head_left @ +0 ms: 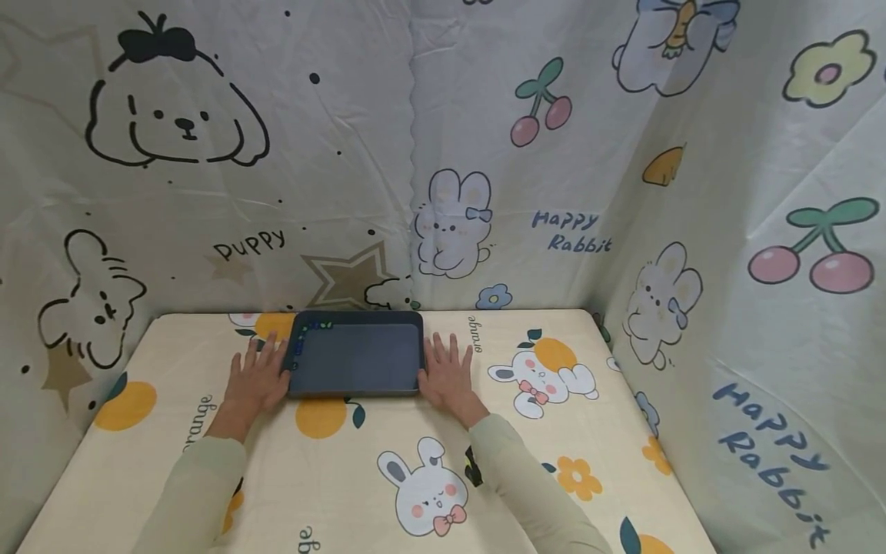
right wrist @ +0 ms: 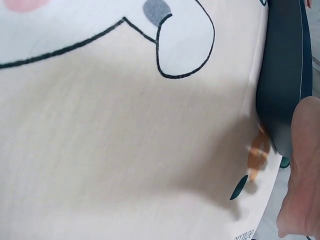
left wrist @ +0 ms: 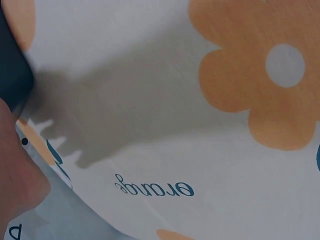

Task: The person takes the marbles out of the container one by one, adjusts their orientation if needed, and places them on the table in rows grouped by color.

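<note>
Resting the left hand (head_left: 252,381) and the right hand (head_left: 450,378) at opposite ends of a dark tray (head_left: 356,362), touching its sides with the thumbs. Laying the other fingers straight and spread, pointing towards the far edge, with both hands lying loose rather than clenching or grasping. Seeing the tray lying flat between the hands, at the far side of the table, with its long sides running left to right. Seeing small green and blue marks showing along its left and upper left parts. Spreading underneath, a cream cloth (head_left: 311,481) with printed oranges and rabbits. Reaching in from below with pale sleeves (head_left: 197,481). Standing behind, printed curtains (head_left: 360,92). Catching only part of the tray and hand at the edge of each wrist view.
</note>
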`<state>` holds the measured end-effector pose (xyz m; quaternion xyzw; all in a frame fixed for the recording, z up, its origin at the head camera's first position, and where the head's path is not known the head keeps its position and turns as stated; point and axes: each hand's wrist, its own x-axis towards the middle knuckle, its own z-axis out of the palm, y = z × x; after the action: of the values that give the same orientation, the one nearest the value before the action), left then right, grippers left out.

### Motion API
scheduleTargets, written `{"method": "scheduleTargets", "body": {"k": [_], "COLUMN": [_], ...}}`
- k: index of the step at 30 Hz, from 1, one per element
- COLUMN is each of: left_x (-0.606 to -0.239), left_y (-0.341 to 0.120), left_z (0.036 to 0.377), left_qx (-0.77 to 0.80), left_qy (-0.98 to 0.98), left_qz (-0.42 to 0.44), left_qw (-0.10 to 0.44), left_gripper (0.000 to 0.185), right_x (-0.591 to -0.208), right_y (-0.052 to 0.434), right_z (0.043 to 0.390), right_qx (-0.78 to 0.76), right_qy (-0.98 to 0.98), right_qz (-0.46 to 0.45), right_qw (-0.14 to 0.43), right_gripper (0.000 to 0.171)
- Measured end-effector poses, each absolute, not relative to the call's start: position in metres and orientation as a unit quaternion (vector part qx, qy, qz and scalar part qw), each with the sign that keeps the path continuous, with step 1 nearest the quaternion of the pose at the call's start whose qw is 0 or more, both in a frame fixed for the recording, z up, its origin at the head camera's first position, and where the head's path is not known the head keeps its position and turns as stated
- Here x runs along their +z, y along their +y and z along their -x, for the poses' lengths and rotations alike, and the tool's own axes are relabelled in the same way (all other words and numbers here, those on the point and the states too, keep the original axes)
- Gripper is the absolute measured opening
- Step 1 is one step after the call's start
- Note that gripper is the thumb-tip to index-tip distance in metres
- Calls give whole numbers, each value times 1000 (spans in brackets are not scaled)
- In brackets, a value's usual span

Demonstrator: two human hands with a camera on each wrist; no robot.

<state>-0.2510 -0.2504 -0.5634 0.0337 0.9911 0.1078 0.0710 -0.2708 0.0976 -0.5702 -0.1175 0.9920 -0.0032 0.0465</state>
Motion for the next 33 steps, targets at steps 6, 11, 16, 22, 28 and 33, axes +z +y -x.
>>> {"method": "scheduleTargets", "body": {"k": [6, 11, 16, 22, 28, 33], "left_x": [-563, -560, -557, -555, -555, -552], "left_y": [-246, -240, -233, -224, -212, -199], "left_z": [252, 256, 257, 256, 254, 255], "left_qx": [110, 106, 102, 118, 115, 122], "left_qy": [991, 991, 992, 991, 991, 990], "left_qz": [-38, -36, -28, -37, -42, -42], "left_qw": [66, 71, 67, 57, 54, 51], "left_gripper": [64, 63, 63, 63, 63, 64], "right_x": [-572, -574, -570, -568, -565, -565], "right_y": [103, 110, 115, 127, 140, 151], "right_z": [273, 278, 279, 279, 276, 277], "right_qx": [3, -1, -5, -22, -22, -15], "right_qy": [992, 992, 992, 992, 991, 992], "right_qz": [121, 116, 116, 119, 123, 111], "right_qw": [37, 42, 46, 33, 37, 53], "right_gripper": [65, 65, 64, 63, 63, 63]}}
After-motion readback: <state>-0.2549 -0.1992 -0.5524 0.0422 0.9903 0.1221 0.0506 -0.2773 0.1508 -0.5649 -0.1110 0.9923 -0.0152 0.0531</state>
